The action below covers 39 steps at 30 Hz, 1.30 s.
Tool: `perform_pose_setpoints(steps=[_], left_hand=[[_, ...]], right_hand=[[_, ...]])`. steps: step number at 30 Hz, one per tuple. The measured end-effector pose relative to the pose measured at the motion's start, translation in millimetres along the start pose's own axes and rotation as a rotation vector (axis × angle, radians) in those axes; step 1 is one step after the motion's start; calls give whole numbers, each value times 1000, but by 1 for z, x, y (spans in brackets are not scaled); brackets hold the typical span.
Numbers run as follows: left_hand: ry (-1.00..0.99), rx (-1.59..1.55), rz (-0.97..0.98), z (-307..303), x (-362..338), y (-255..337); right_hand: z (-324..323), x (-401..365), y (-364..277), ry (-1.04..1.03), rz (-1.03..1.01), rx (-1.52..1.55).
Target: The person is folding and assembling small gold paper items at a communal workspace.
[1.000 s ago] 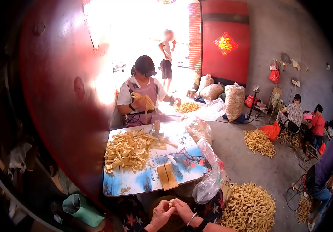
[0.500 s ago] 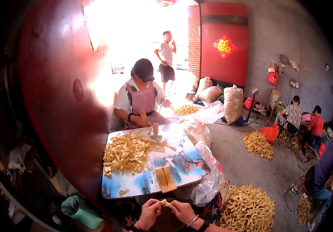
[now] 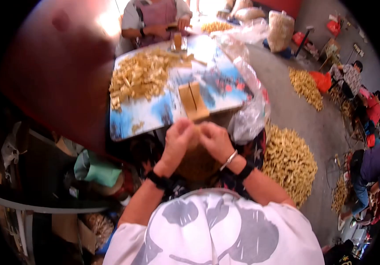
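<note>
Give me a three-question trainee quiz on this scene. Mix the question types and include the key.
1. True or false: on the table, the slotted block lies nearer the left hand and right hand than the strips do.
2. Where is the silvery bracelet?
A) left wrist
B) right wrist
C) both wrists
3. Fill in: the green bag is on the wearer's ____ side.

Key: 1 true; 2 B; 3 left.
</note>
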<state>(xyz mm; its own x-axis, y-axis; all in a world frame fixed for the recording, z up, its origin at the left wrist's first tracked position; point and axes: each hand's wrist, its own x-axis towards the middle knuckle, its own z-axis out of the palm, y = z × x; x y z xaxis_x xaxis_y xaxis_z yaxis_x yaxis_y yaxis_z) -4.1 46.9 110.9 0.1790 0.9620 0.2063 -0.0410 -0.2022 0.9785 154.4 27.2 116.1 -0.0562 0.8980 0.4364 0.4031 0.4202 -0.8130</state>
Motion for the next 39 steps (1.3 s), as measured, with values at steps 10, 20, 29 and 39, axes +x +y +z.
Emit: perform_pose_setpoints(steps=[10,20,29,39], left_hand=[[-96,-132,-222,7,-21,-10],[15,-270,-228,13,-30,-20],[-121,-262,-408,10,-39,-6],[-174,-21,-294,2,-18,-8]], right_hand=[[1,-2,4,86,154,3],[-5,-3,8,-338,502,643],[-14,1,23,-277,539,544],[-12,10,33,-228,539,512]])
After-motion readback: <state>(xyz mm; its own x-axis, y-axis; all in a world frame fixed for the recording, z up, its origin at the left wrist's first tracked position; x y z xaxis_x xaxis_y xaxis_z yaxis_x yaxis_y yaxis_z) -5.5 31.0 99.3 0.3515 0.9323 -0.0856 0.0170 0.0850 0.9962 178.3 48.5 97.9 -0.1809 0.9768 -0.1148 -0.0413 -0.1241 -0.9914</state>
